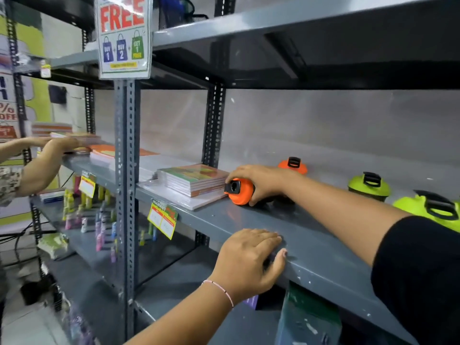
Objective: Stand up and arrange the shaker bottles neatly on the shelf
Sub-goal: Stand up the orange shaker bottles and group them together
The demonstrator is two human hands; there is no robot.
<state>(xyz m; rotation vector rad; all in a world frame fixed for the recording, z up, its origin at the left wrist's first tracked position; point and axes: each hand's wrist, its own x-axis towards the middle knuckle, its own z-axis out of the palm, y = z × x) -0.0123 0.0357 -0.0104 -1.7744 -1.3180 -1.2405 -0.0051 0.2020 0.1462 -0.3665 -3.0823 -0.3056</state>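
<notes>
Shaker bottle point(240, 191) toppled, body hidden under right hand point(261, 180)

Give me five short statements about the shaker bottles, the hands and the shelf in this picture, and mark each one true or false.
1. The right hand grips an orange-lidded shaker bottle that lies on its side. True.
2. The left hand is lifting a green-lidded bottle. False: it rests on the front edge of the shelf and holds nothing.
3. A second orange-lidded bottle stands upright behind the right hand. True.
4. The stack of notebooks lies to the right of all the bottles. False: it lies to their left, beside the lying bottle's lid.
5. The two green-lidded bottles are to the left of the orange ones. False: they are to the right.
</notes>
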